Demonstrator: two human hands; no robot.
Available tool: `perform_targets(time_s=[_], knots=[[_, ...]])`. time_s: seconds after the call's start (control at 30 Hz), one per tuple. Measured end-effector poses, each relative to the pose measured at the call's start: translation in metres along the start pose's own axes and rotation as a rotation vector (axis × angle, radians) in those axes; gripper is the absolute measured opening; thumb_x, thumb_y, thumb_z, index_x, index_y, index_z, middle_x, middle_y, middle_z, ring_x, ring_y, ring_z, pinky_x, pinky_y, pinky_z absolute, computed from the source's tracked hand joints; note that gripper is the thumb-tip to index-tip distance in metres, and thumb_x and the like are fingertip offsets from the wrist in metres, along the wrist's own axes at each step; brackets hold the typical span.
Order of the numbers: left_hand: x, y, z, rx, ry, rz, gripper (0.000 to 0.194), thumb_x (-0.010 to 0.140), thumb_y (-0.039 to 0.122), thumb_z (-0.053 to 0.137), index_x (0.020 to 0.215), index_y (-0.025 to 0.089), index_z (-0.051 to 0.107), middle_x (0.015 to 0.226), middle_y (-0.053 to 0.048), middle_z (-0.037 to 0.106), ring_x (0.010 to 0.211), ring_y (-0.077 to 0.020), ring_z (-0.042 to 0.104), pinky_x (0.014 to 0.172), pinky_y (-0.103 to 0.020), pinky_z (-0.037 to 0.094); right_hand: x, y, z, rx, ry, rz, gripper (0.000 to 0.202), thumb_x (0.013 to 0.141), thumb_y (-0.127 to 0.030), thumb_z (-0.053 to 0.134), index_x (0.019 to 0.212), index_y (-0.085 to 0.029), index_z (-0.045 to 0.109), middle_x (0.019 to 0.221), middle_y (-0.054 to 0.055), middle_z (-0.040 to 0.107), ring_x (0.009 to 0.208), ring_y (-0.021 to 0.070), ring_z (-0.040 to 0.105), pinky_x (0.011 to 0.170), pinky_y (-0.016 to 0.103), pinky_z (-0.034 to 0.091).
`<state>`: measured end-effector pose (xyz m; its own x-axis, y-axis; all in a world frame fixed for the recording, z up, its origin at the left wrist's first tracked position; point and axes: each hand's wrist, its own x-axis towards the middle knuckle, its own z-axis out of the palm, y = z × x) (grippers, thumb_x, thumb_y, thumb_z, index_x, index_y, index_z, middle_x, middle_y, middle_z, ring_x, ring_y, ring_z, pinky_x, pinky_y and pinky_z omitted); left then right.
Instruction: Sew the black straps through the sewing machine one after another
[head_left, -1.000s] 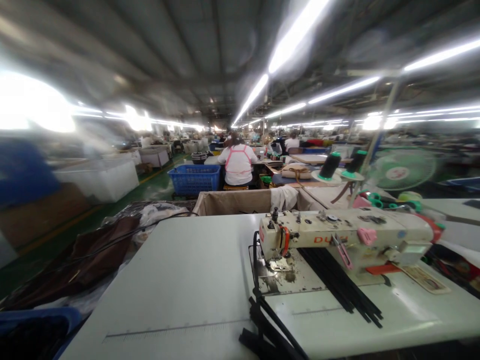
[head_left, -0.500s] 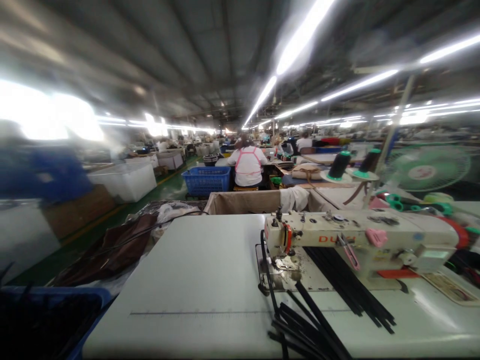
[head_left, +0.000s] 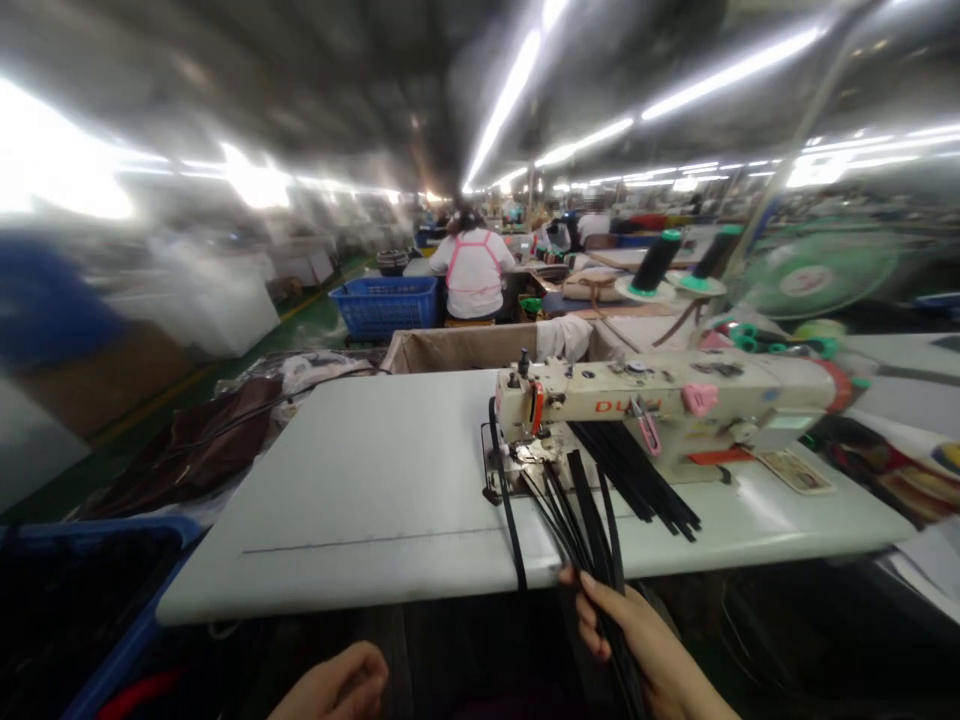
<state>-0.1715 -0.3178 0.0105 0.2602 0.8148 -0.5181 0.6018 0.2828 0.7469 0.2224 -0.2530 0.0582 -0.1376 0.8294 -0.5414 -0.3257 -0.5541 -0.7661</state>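
Note:
My right hand (head_left: 626,630) is closed round a bundle of black strips (head_left: 592,520) just in front of the table edge. The strips fan upward over the table towards the needle area of the sewing machine (head_left: 660,395). My left hand (head_left: 337,685) hovers low in front of the table, fingers curled together and nothing visible in them. More black strips (head_left: 637,475) lie under the machine's arm. One narrow black strip (head_left: 510,530) hangs from the machine head down over the table's front edge.
A white table (head_left: 360,470) carries the machine. Blue crates stand at the lower left (head_left: 142,640) and farther ahead (head_left: 386,305). Thread cones (head_left: 656,262) and a green fan (head_left: 817,275) are behind the machine. A seated person (head_left: 472,265) faces away beyond a fabric-lined bin (head_left: 465,350).
Both my hands have come into view. The loose strips from the table front are now gathered in my right hand. The view has tilted down and shifted a little right.

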Motion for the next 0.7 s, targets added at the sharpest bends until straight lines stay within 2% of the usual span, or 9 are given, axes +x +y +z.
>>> perform_targets(time_s=[0.1, 0.17, 0.27, 0.33, 0.4, 0.5, 0.6, 0.7], knots=[[-0.005, -0.011, 0.006, 0.002, 0.055, -0.003, 0.07, 0.087, 0.089, 0.04, 0.097, 0.024, 0.061, 0.088, -0.004, 0.07, 0.086, -0.0232, 0.064, 0.081, -0.032, 0.048, 0.0, 0.005, 0.001, 0.127, 0.0, 0.117, 0.035, 0.069, -0.033, 0.094, 0.094, -0.015, 0.077, 0.065, -0.003, 0.062, 0.049, 0.0062, 0.053, 0.042, 0.012, 0.041], [-0.005, -0.007, 0.007, -0.027, -0.013, 0.03, 0.063, 0.09, 0.083, 0.044, 0.099, 0.023, 0.063, 0.088, -0.004, 0.072, 0.085, -0.0225, 0.066, 0.08, -0.031, 0.049, 0.002, 0.01, -0.003, 0.165, 0.016, 0.166, 0.033, 0.072, -0.026, 0.092, 0.099, -0.014, 0.078, 0.068, -0.001, 0.066, 0.05, 0.0065, 0.056, 0.043, 0.011, 0.045], [0.002, 0.022, -0.001, 0.042, -0.149, 0.068, 0.048, 0.094, 0.067, 0.053, 0.099, 0.021, 0.066, 0.092, -0.004, 0.073, 0.087, -0.0216, 0.067, 0.079, -0.029, 0.048, 0.006, 0.014, -0.002, 0.168, 0.029, 0.149, 0.032, 0.075, -0.023, 0.09, 0.103, -0.011, 0.078, 0.066, 0.001, 0.069, 0.049, 0.007, 0.058, 0.045, 0.011, 0.05], [0.014, 0.05, -0.011, 0.13, -0.079, 0.1, 0.034, 0.095, 0.052, 0.056, 0.103, 0.022, 0.069, 0.101, -0.003, 0.073, 0.094, -0.0212, 0.065, 0.082, -0.028, 0.048, 0.007, 0.013, 0.003, 0.155, 0.042, 0.115, 0.036, 0.074, -0.022, 0.092, 0.104, -0.009, 0.079, 0.068, 0.003, 0.072, 0.052, 0.0091, 0.063, 0.047, 0.012, 0.053], [0.036, 0.076, -0.02, 0.157, 0.008, 0.175, 0.029, 0.097, 0.044, 0.056, 0.106, 0.022, 0.07, 0.1, -0.003, 0.072, 0.094, -0.0208, 0.065, 0.086, -0.029, 0.048, 0.007, 0.011, 0.01, 0.136, 0.061, 0.079, 0.039, 0.071, -0.024, 0.095, 0.104, -0.009, 0.079, 0.074, 0.005, 0.076, 0.056, 0.011, 0.068, 0.05, 0.014, 0.057], [0.086, 0.101, -0.028, 0.105, 0.194, 0.307, 0.028, 0.097, 0.037, 0.053, 0.111, 0.02, 0.069, 0.091, -0.004, 0.07, 0.086, -0.021, 0.065, 0.081, -0.032, 0.052, 0.008, 0.009, 0.016, 0.105, 0.081, 0.046, 0.039, 0.069, -0.03, 0.098, 0.097, -0.01, 0.079, 0.077, 0.007, 0.079, 0.055, 0.0109, 0.069, 0.052, 0.015, 0.059], [0.143, 0.115, -0.031, 0.138, 0.418, 0.518, 0.017, 0.093, 0.025, 0.054, 0.098, 0.02, 0.07, 0.112, -0.009, 0.071, 0.108, -0.0238, 0.066, 0.103, -0.039, 0.052, 0.012, 0.01, 0.021, 0.078, 0.084, 0.036, 0.038, 0.066, -0.033, 0.099, 0.089, -0.01, 0.078, 0.073, 0.008, 0.079, 0.051, 0.0111, 0.067, 0.047, 0.016, 0.057], [0.197, 0.131, -0.034, 0.212, 0.505, 0.55, 0.022, 0.086, 0.012, 0.057, 0.101, 0.019, 0.072, 0.117, -0.01, 0.071, 0.118, -0.025, 0.065, 0.115, -0.043, 0.048, 0.017, 0.012, 0.025, 0.054, 0.098, -0.012, 0.041, 0.064, -0.036, 0.1, 0.086, -0.01, 0.076, 0.066, 0.007, 0.077, 0.049, 0.0124, 0.067, 0.044, 0.017, 0.054]])
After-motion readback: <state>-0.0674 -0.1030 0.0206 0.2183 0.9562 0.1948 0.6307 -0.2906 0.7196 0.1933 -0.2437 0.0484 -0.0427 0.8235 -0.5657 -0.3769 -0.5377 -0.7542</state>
